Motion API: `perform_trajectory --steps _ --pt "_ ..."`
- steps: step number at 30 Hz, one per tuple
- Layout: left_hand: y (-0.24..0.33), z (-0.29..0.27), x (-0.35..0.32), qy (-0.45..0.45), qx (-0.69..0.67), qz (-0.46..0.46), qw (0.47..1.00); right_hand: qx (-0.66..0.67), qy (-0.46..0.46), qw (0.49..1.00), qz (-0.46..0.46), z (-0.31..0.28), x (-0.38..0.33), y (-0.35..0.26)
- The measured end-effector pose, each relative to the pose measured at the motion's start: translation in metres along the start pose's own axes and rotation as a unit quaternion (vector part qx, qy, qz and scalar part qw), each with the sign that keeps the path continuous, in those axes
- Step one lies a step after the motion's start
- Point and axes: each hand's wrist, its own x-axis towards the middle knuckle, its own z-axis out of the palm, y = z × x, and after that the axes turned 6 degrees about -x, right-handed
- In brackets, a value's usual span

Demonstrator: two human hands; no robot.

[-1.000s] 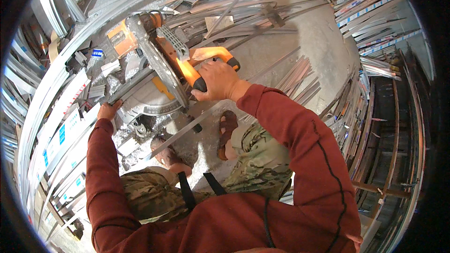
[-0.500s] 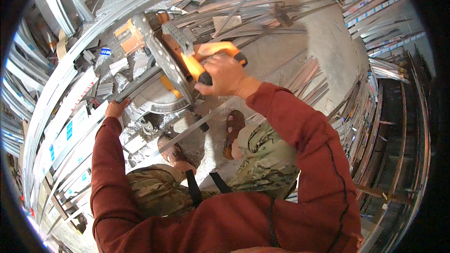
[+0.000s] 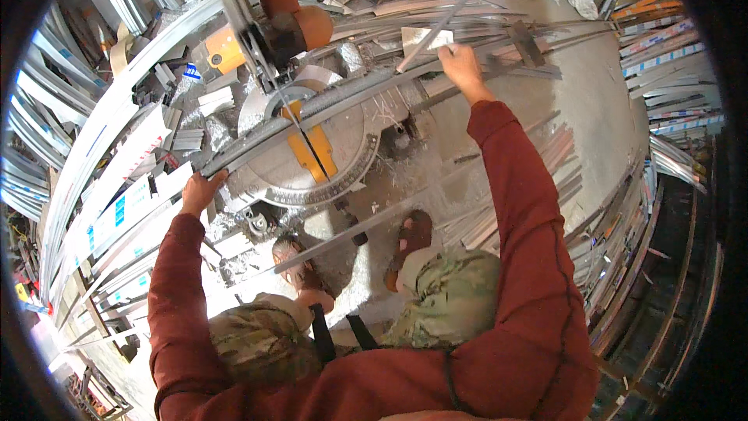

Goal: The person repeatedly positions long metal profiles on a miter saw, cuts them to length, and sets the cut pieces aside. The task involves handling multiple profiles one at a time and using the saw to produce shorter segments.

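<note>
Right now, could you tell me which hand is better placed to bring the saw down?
Probably the right hand: it only touches the long metal bar near the raised saw, while the left hand grips the bar's far end.

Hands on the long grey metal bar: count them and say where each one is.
2. The left hand grips the long grey metal bar at its lower-left end; the right hand rests on it at the upper right.

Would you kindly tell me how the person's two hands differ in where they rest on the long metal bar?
The left hand grips the long metal bar at its near, lower-left end. The right hand reaches farther out, at its upper-right end beyond the saw table. Both have red sleeves.
</note>
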Motion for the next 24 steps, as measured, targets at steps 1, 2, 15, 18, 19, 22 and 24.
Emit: perform_trajectory --steps 1,2,15,18,19,22,24 --pt "0.006 -0.008 -0.013 -0.004 -0.007 -0.012 1.0 -0.019 -0.054 0.998 0.039 0.009 -0.002 -0.007" --pt "-0.008 -0.002 -0.011 0.004 0.006 -0.014 1.0 -0.042 -0.063 0.996 0.04 0.031 0.007 0.001" --pt "-0.004 -0.004 -0.02 0.036 -0.066 0.0 0.997 -0.096 -0.179 0.976 0.084 0.096 0.07 -0.007" --pt "-0.011 0.002 -0.014 0.062 -0.037 0.029 0.997 0.141 -0.202 0.941 0.23 0.088 0.077 -0.002" --pt "-0.008 0.001 -0.016 0.05 -0.027 0.021 0.998 0.254 -0.213 0.897 0.292 0.083 0.077 -0.004" --pt "0.002 -0.006 -0.02 0.023 -0.035 -0.003 0.999 0.403 -0.15 0.847 0.312 0.07 0.059 -0.003" --pt "0.003 -0.005 -0.02 0.031 -0.029 -0.009 0.999 0.423 -0.134 0.837 0.319 0.059 0.05 -0.012"
